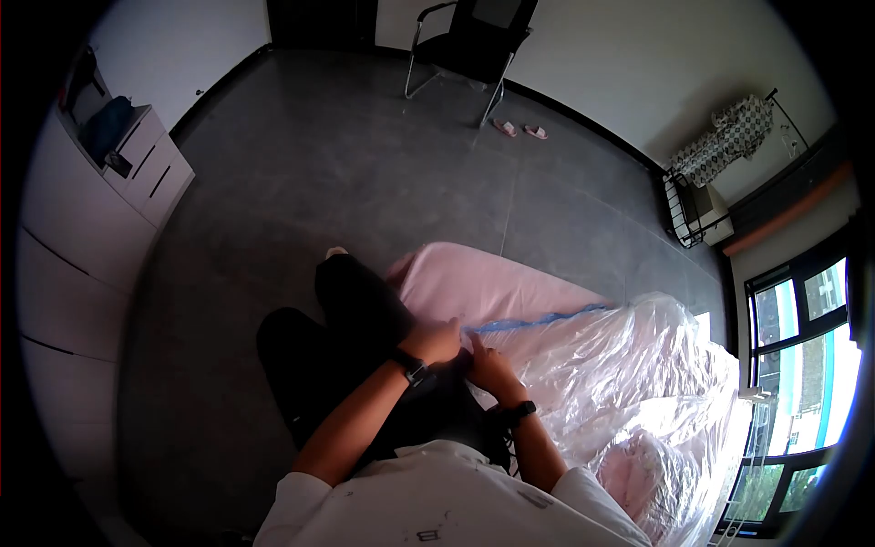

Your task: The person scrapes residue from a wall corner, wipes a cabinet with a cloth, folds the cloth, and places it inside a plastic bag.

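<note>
Clear, crinkled plastic (592, 374) spreads over the pink bedding on my right, with a blue strip (538, 321) running along its far edge. My left hand (433, 343), with a dark watch at the wrist, is closed at the near end of that strip, above my lap. Close beside it, my right hand (493, 371) has curled fingers, the index reaching toward the same end of the strip. A black band circles the right wrist. What lies between the right fingertips is too small to make out.
The pink-covered bed (456, 273) extends ahead and right. White drawers (150, 169) line the left wall. A black chair (474, 41) and pink slippers (519, 129) are at the far wall. A patterned garment (725, 141) hangs at right, near windows (802, 356).
</note>
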Demonstrator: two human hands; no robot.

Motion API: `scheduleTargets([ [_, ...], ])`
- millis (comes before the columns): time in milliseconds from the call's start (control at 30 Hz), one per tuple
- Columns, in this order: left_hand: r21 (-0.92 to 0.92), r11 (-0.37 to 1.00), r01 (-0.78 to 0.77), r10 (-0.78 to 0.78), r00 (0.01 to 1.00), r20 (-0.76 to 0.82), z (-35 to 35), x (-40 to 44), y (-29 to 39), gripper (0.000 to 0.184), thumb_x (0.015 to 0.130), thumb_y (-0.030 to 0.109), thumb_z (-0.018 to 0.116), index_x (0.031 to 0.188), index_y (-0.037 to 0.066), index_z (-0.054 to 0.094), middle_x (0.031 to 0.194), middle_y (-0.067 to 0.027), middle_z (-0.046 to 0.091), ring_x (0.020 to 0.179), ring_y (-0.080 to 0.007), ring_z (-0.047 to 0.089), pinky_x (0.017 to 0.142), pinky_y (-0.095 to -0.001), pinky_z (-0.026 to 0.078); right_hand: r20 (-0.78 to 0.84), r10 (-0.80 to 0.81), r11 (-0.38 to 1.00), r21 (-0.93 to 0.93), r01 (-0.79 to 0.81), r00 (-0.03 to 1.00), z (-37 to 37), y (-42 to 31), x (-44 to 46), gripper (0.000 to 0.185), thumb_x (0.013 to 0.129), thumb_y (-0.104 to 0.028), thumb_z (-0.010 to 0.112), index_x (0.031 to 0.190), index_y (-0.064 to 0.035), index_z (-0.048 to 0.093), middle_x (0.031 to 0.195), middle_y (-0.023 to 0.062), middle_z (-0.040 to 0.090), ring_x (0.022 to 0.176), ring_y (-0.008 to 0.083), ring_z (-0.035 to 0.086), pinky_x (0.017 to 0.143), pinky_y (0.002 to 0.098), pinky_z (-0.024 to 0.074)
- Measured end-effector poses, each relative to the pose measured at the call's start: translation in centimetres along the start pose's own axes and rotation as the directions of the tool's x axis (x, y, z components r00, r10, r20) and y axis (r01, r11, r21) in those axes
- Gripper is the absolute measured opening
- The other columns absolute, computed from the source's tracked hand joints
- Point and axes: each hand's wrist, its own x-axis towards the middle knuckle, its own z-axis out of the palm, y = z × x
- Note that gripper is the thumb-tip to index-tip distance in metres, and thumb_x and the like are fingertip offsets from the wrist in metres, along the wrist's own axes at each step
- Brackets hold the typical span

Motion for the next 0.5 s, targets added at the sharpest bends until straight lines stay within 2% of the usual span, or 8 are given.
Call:
scheduleTargets([
  [33, 0.069, 0.998, 0.005, -0.007, 1.000, 0.031, 0.0, 0.1, 0.1, 0.026, 0.088, 0.022, 0.049, 0.100, 0.001, 0.058, 0.091, -0.0213, 0.067, 0.085, -0.0384, 0.065, 0.077, -0.0481, 0.050, -0.039, 0.044, 0.999, -0.004, -0.044, 0.998, 0.4, 0.1, 0.1, 0.056, 0.086, -0.028, 0.057, 0.136, -0.0142, 0.036, 0.078, 0.0263, 0.064, 0.076, 0.0455, 0.063, 0.067, 0.0535, 0.0486],
  [100, 0.149, 0.989, -0.008, 0.002, 0.999, 0.041, 0.2, 0.4, 0.2, 0.023, 0.086, 0.020, 0.051, 0.097, 0.002, 0.060, 0.088, -0.0200, 0.068, 0.083, -0.0367, 0.066, 0.074, -0.0477, 0.051, -0.025, 0.022, 0.999, -0.026, -0.023, 0.999, 1.0, 0.5, 0.8, 0.060, 0.086, -0.029, 0.057, 0.139, -0.0152, 0.032, 0.078, 0.0266, 0.064, 0.075, 0.0461, 0.063, 0.066, 0.0536, 0.0487],
  [167, 0.132, 0.988, -0.085, 0.086, 0.996, -0.003, 0.2, 0.6, -0.4, 0.022, 0.085, 0.020, 0.053, 0.096, 0.002, 0.060, 0.086, -0.0192, 0.068, 0.082, -0.0367, 0.066, 0.074, -0.0466, 0.051, 0.000, 0.008, 0.999, -0.051, -0.008, 1.000, 1.4, 0.4, 1.3, 0.064, 0.086, -0.029, 0.058, 0.142, -0.0161, 0.028, 0.077, 0.0269, 0.064, 0.074, 0.0466, 0.063, 0.066, 0.0537, 0.0489],
  [233, 0.077, 0.994, -0.083, 0.084, 0.996, -0.006, 0.1, 0.8, -1.5, 0.021, 0.085, 0.020, 0.054, 0.094, 0.002, 0.060, 0.083, -0.0190, 0.067, 0.079, -0.0369, 0.065, 0.072, -0.0468, 0.051, -0.008, -0.054, 0.996, -0.070, 0.054, 0.998, 1.2, 0.6, 1.9, 0.062, 0.085, -0.030, 0.059, 0.138, -0.0159, 0.032, 0.078, 0.0266, 0.065, 0.073, 0.0467, 0.062, 0.065, 0.0538, 0.0491],
  [267, 0.044, 0.996, -0.073, 0.075, 0.996, -0.039, -0.9, 0.8, -1.7, 0.021, 0.085, 0.020, 0.055, 0.093, 0.001, 0.059, 0.081, -0.0193, 0.067, 0.077, -0.0371, 0.065, 0.071, -0.0470, 0.051, 0.004, -0.029, 0.997, -0.074, 0.029, 1.000, 0.8, 0.5, 2.3, 0.062, 0.085, -0.030, 0.059, 0.138, -0.0159, 0.032, 0.078, 0.0266, 0.065, 0.073, 0.0467, 0.062, 0.065, 0.0538, 0.0491],
  [367, 0.014, 0.995, -0.094, 0.095, 0.994, -0.054, -0.9, 1.9, -3.0, 0.021, 0.084, 0.021, 0.055, 0.091, 0.001, 0.058, 0.075, -0.0201, 0.066, 0.070, -0.0378, 0.064, 0.066, -0.0478, 0.051, 0.029, 0.076, 0.996, -0.050, -0.075, 0.997, 1.2, -0.3, 3.2, 0.051, 0.084, -0.028, 0.060, 0.128, -0.0156, 0.040, 0.076, 0.0229, 0.065, 0.070, 0.0446, 0.063, 0.062, 0.0536, 0.0488],
  [467, -0.103, 0.990, -0.097, 0.094, 0.995, -0.034, -0.4, 3.6, -4.3, 0.021, 0.084, 0.020, 0.056, 0.091, 0.000, 0.058, 0.074, -0.0201, 0.066, 0.069, -0.0373, 0.065, 0.065, -0.0474, 0.051, -0.028, 0.141, 0.988, -0.064, -0.142, 0.990, 1.7, -0.4, 4.2, 0.022, 0.084, -0.021, 0.058, 0.102, -0.0108, 0.050, 0.073, 0.0172, 0.064, 0.067, 0.0414, 0.062, 0.056, 0.0514, 0.0475],
  [500, -0.157, 0.984, -0.090, 0.090, 0.996, -0.010, 0.0, 3.8, -4.4, 0.021, 0.084, 0.020, 0.056, 0.091, 0.000, 0.058, 0.074, -0.0201, 0.066, 0.069, -0.0373, 0.065, 0.065, -0.0474, 0.051, 0.012, 0.177, 0.980, -0.089, -0.176, 0.984, 1.8, 0.0, 4.1, 0.022, 0.084, -0.021, 0.058, 0.102, -0.0108, 0.050, 0.073, 0.0172, 0.064, 0.067, 0.0414, 0.062, 0.056, 0.0514, 0.0475],
])
